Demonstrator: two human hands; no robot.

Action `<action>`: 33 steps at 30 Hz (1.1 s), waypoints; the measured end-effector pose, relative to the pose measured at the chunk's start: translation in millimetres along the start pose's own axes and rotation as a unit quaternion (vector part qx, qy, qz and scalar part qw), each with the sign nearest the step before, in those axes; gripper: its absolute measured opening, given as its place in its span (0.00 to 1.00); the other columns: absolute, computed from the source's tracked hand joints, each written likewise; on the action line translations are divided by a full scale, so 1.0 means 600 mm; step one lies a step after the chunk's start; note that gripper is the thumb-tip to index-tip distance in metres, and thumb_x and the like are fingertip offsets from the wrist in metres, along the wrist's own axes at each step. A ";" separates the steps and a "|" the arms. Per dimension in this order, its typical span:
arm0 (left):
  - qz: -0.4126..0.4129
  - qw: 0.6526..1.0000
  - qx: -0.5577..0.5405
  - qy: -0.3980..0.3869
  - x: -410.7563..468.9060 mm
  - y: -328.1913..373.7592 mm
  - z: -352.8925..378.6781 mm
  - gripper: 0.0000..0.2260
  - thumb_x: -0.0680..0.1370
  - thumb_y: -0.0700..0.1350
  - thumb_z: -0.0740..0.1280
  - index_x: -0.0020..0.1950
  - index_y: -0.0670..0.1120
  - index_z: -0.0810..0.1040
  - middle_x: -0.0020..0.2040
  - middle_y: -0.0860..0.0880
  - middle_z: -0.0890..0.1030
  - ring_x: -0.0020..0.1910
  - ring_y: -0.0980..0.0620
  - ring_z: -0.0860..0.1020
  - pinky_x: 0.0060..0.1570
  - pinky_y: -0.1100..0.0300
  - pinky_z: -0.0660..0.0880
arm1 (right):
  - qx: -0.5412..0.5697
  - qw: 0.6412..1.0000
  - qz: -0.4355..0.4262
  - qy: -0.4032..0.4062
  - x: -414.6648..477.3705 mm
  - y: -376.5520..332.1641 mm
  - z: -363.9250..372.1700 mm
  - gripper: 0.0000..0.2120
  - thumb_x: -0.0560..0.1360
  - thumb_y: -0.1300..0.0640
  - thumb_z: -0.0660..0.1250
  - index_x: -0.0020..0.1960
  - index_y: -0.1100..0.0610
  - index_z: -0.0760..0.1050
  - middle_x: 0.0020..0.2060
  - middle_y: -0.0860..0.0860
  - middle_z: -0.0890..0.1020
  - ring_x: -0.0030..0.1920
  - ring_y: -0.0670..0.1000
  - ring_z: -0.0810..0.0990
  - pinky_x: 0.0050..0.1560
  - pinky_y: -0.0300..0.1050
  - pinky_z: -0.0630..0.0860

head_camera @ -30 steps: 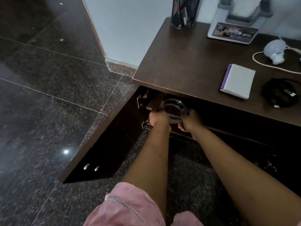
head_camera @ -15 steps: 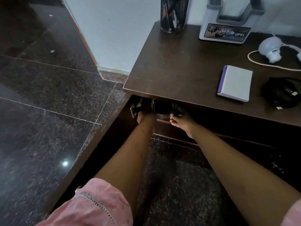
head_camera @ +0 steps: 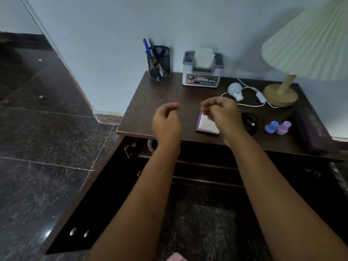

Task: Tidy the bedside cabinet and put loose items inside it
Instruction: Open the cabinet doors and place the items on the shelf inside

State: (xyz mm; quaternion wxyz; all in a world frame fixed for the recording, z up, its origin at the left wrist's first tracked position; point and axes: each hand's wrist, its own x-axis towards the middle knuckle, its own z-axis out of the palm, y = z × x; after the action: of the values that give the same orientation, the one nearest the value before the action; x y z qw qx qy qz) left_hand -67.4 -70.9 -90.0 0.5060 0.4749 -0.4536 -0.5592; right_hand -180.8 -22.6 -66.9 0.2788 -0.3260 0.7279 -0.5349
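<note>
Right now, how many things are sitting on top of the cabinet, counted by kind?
Lamp: 1
Light bulb: 1
Pen holder: 1
Tissue box: 1
White box with purple edge: 1
Coiled black cable: 1
Small plastic pieces: 2 (one blue, one purple)
Dark long case: 1
Total: 9
</note>
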 end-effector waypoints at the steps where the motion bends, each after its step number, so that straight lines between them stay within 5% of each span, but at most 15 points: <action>1: -0.037 0.995 0.067 -0.064 0.001 0.008 0.022 0.12 0.76 0.34 0.59 0.51 0.44 0.80 0.40 0.46 0.78 0.34 0.54 0.72 0.36 0.63 0.70 | -0.058 0.997 0.009 0.047 0.005 0.007 -0.012 0.17 0.71 0.71 0.55 0.49 0.59 0.79 0.47 0.55 0.84 0.47 0.48 0.81 0.51 0.42 0.77; 3: -0.089 0.969 0.168 -0.159 0.003 0.000 0.058 0.14 0.80 0.39 0.57 0.62 0.43 0.77 0.50 0.45 0.80 0.45 0.51 0.77 0.47 0.61 0.74 | -0.136 0.989 0.046 0.045 0.006 0.038 -0.018 0.21 0.71 0.70 0.56 0.61 0.61 0.74 0.59 0.59 0.79 0.59 0.57 0.77 0.62 0.49 0.73; 5: -0.105 0.945 0.218 -0.221 0.000 -0.017 0.080 0.16 0.81 0.42 0.54 0.66 0.43 0.74 0.61 0.44 0.78 0.59 0.46 0.76 0.60 0.56 0.72 | -0.123 0.991 0.060 0.009 -0.005 0.066 -0.008 0.22 0.71 0.70 0.57 0.64 0.62 0.71 0.61 0.60 0.76 0.60 0.59 0.75 0.62 0.52 0.72; 7: -0.116 0.938 0.221 -0.240 -0.004 -0.025 0.088 0.17 0.82 0.43 0.52 0.67 0.44 0.73 0.62 0.42 0.77 0.59 0.44 0.76 0.58 0.55 0.72 | -0.127 0.991 0.050 0.007 -0.006 0.076 0.006 0.23 0.72 0.69 0.58 0.68 0.63 0.67 0.64 0.59 0.73 0.63 0.59 0.73 0.64 0.50 0.70; 16: -0.143 0.973 0.110 -0.147 -0.051 -0.047 0.026 0.16 0.79 0.35 0.59 0.65 0.42 0.75 0.59 0.45 0.80 0.49 0.53 0.79 0.47 0.64 0.78 | 0.049 0.996 0.043 0.056 -0.070 0.097 0.013 0.28 0.72 0.72 0.58 0.72 0.62 0.64 0.68 0.57 0.72 0.67 0.52 0.71 0.68 0.45 0.68; 19: -0.192 0.978 0.041 -0.072 -0.090 -0.060 -0.021 0.19 0.75 0.29 0.63 0.65 0.40 0.74 0.62 0.42 0.78 0.59 0.47 0.77 0.57 0.58 0.75 | 0.119 0.989 0.055 0.064 -0.114 0.106 0.022 0.25 0.73 0.72 0.60 0.69 0.62 0.68 0.65 0.56 0.75 0.61 0.46 0.75 0.60 0.38 0.72; 23: -0.248 0.965 -0.081 -0.019 -0.136 -0.074 -0.073 0.19 0.74 0.27 0.63 0.64 0.38 0.74 0.61 0.40 0.78 0.55 0.47 0.78 0.50 0.57 0.76 | 0.138 0.987 0.065 0.041 -0.173 0.130 0.043 0.24 0.73 0.72 0.62 0.67 0.61 0.71 0.62 0.55 0.77 0.58 0.46 0.77 0.52 0.31 0.74; 29: -0.337 0.940 0.031 0.041 -0.151 -0.131 -0.115 0.17 0.75 0.26 0.61 0.63 0.35 0.74 0.60 0.35 0.78 0.59 0.39 0.77 0.54 0.51 0.75 | 0.141 0.972 0.187 -0.026 -0.222 0.191 0.064 0.22 0.75 0.70 0.63 0.67 0.60 0.71 0.63 0.56 0.77 0.59 0.51 0.77 0.55 0.45 0.76; 33: -0.355 0.931 0.067 0.058 -0.134 -0.168 -0.112 0.17 0.75 0.27 0.61 0.61 0.39 0.76 0.60 0.38 0.78 0.57 0.41 0.78 0.54 0.48 0.77 | 0.137 0.956 0.253 -0.053 -0.205 0.222 0.077 0.21 0.77 0.67 0.62 0.67 0.53 0.71 0.61 0.50 0.78 0.53 0.51 0.77 0.36 0.41 0.75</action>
State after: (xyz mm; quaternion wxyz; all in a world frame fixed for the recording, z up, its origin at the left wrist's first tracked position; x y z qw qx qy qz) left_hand -11.8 15.3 -193.1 0.2668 0.6691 -0.2622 -0.6422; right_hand -91.9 73.8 -200.5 0.4854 -0.1176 0.6905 -0.5231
